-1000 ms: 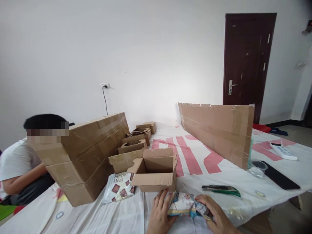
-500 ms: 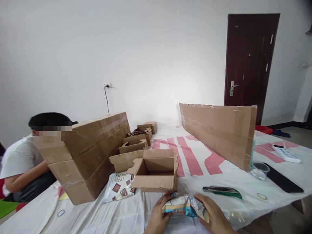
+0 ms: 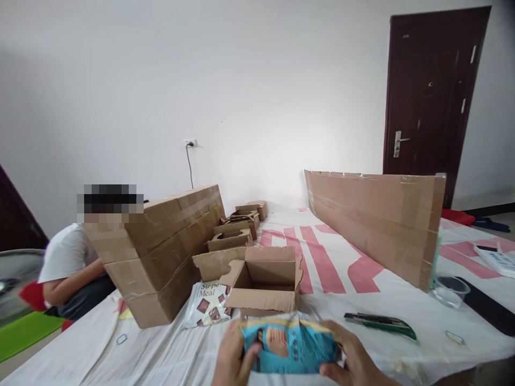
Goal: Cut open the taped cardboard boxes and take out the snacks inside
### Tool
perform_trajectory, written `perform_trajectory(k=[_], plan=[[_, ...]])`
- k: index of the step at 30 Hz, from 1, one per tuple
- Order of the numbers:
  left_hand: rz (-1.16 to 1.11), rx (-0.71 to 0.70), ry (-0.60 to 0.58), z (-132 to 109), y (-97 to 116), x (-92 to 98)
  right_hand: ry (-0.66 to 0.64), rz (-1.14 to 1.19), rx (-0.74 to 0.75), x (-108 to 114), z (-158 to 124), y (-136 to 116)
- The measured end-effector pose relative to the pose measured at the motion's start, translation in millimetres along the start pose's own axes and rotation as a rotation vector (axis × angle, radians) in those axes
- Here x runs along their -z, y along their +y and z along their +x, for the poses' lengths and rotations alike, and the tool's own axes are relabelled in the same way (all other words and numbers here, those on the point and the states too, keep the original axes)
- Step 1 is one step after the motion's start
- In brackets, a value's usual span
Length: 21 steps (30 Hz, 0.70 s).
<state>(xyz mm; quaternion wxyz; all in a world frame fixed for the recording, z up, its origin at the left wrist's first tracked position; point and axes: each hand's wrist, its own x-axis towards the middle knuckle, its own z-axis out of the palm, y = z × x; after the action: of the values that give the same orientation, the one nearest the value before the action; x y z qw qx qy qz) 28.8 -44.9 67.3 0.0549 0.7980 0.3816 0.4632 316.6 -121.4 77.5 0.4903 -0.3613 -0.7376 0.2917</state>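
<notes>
A blue snack packet [image 3: 295, 348] with a yellowish edge is held up over the near side of the table between both hands. My left hand [image 3: 233, 356] grips its left end, thumb across the front. At the other end my right hand [image 3: 350, 351] is closed on the packet, its thumb near the lower corner. Just beyond stands an open cardboard box [image 3: 261, 301], flaps spread; I cannot see its bottom. Left of that box lies a white pouch [image 3: 209, 305] printed "Super Meal". A green utility knife [image 3: 382, 324] rests to the right of the packet.
Stacked taped boxes [image 3: 161, 252] form a wall on the left, with a person [image 3: 76, 268] crouching behind. Several small boxes [image 3: 229, 238] line it. On the right stand a cardboard panel [image 3: 374, 230], a clear plastic tub [image 3: 450, 292] and a black phone-like slab [image 3: 491, 305].
Both hands have turned the packet so its blue printed face shows, and it looks larger and more spread out. The view has swung slightly left.
</notes>
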Motion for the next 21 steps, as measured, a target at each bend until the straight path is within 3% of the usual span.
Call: perform_trajectory(k=[2, 4, 7, 9, 12, 15, 21], plan=[[0.058, 0.122, 0.056, 38, -1, 24.0, 0.061, -0.034, 0.071, -3, 40, -17], [0.104, 0.278, 0.003, 81, -10, 35.3, 0.117, -0.100, 0.034, -6, 87, -20], [0.138, 0.365, -0.034, 133, -33, 31.5, 0.202, -0.309, -0.153, -8, 152, -7], [0.169, 0.419, -0.063, 152, -49, 21.1, 0.229, -0.350, -0.217, -7, 180, 7], [0.191, 0.440, -0.109, 157, -63, 3.5, 0.234, -0.350, -0.295, -4, 193, 30], [0.173, 0.405, -0.148, 148, -68, -8.2, 0.239, -0.298, -0.290, -4, 183, 49], [0.086, 0.300, -0.230, 131, -66, -3.9, 0.290, -0.050, -0.221, -6, 165, 71]])
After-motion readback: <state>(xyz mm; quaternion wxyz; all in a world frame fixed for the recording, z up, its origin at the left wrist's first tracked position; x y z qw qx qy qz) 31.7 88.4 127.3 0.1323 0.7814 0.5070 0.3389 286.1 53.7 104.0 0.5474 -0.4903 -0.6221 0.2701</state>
